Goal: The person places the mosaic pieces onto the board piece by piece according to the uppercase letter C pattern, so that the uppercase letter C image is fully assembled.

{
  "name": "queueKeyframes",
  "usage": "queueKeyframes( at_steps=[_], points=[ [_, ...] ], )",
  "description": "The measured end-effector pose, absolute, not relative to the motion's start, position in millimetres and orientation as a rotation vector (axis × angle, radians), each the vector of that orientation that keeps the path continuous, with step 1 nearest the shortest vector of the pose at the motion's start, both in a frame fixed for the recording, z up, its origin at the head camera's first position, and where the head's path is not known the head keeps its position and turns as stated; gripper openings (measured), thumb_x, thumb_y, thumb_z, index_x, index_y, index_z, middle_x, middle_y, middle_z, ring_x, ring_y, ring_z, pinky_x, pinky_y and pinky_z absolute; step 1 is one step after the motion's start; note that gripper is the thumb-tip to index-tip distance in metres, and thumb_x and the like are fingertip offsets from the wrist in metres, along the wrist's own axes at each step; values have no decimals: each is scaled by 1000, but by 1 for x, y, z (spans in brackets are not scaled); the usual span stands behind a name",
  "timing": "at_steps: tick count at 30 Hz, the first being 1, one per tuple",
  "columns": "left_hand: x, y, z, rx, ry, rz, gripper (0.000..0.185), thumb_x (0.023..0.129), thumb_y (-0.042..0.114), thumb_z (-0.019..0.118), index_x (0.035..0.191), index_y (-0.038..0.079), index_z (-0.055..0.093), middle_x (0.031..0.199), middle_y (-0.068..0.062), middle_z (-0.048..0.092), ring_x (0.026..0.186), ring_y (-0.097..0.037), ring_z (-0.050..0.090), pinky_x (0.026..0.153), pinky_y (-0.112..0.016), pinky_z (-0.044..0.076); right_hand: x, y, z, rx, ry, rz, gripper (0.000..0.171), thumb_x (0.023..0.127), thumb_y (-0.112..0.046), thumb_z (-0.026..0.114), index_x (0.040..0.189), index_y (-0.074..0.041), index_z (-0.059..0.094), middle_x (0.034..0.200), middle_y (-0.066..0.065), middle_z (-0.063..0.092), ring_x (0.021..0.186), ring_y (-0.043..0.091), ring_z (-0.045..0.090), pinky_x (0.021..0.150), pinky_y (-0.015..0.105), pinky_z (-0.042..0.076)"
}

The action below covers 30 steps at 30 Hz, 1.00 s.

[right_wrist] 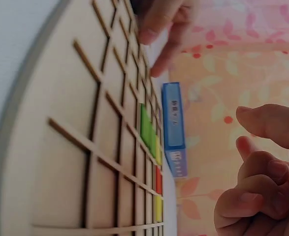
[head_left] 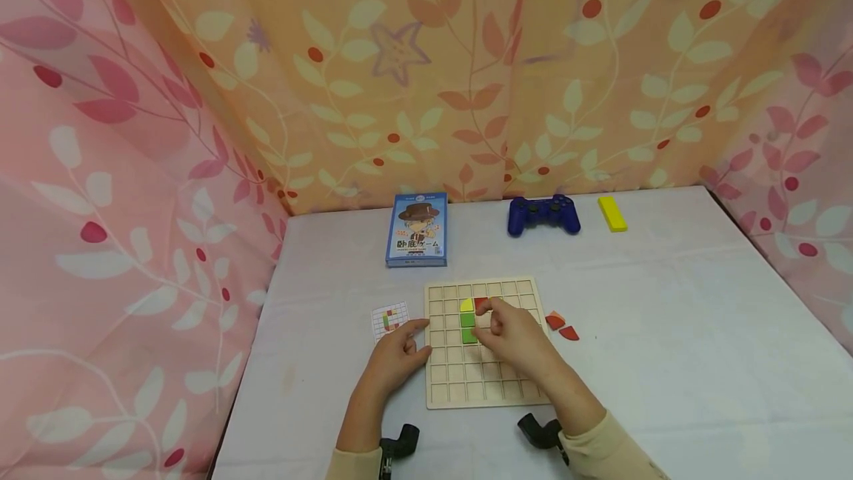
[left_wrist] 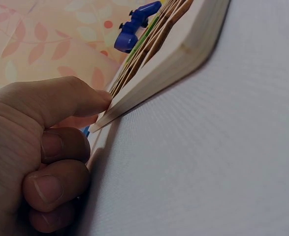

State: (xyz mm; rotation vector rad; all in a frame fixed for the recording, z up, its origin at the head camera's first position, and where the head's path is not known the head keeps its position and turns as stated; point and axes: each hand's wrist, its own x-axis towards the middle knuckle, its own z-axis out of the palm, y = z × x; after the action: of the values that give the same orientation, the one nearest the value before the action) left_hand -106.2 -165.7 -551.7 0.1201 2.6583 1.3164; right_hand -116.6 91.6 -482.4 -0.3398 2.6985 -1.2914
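Note:
A wooden grid board (head_left: pixel 446 395) lies on the table. My left hand (head_left: pixel 395 358) touches its left edge with the thumb and index finger, which stand apart along the rim; the other fingers are curled. My right hand (head_left: pixel 516 335) is over the board, thumb and index finger apart with nothing visible between them. Near its fingertips, the cells hold a yellow piece (head_left: pixel 466 305), a red piece (head_left: pixel 480 303), an upper green square (head_left: pixel 468 320) and a lower green square (head_left: pixel 469 335). Another yellow piece (right_wrist: pixel 158 209) shows past the red one in the right wrist view.
A pattern card (head_left: pixel 389 317) lies left of the board, partly behind the left hand. Loose red and orange pieces (head_left: pixel 569 333) lie to the right. Farther back are a blue game box (head_left: pixel 417 232), a blue game controller (head_left: pixel 544 215) and a yellow block (head_left: pixel 612 214).

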Motion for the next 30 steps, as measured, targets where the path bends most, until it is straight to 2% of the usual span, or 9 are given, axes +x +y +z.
queueKeyframes(
  at_steps=[12, 24, 30],
  points=[
    [-108, -167, -554, 166, 2671, 1351, 47, 90, 22, 77, 136, 15, 66, 51, 10, 44, 44, -5, 37, 44, -25, 28, -119, 115, -459, -347, 2756, -1395, 29, 92, -22, 78, 115, -11, 65, 63, -7, 35, 53, 7, 30, 53, 28, 31],
    [-108, -167, -554, 134, 2654, 1344, 48, 91, 24, 77, 137, 16, 66, 51, 9, 44, 44, -6, 36, 44, -25, 28, -125, 153, -452, -186, 2775, -1426, 32, 95, -25, 76, 119, -9, 63, 68, -4, 35, 57, 12, 36, 54, 29, 34],
    [-108, -167, -553, 137, 2652, 1344, 48, 91, 24, 77, 137, 17, 65, 51, 9, 44, 44, -6, 36, 45, -25, 29, -126, 179, -455, -73, 2793, -1441, 34, 96, -23, 74, 123, -6, 62, 66, -1, 38, 53, 14, 42, 50, 28, 36]
  ],
)
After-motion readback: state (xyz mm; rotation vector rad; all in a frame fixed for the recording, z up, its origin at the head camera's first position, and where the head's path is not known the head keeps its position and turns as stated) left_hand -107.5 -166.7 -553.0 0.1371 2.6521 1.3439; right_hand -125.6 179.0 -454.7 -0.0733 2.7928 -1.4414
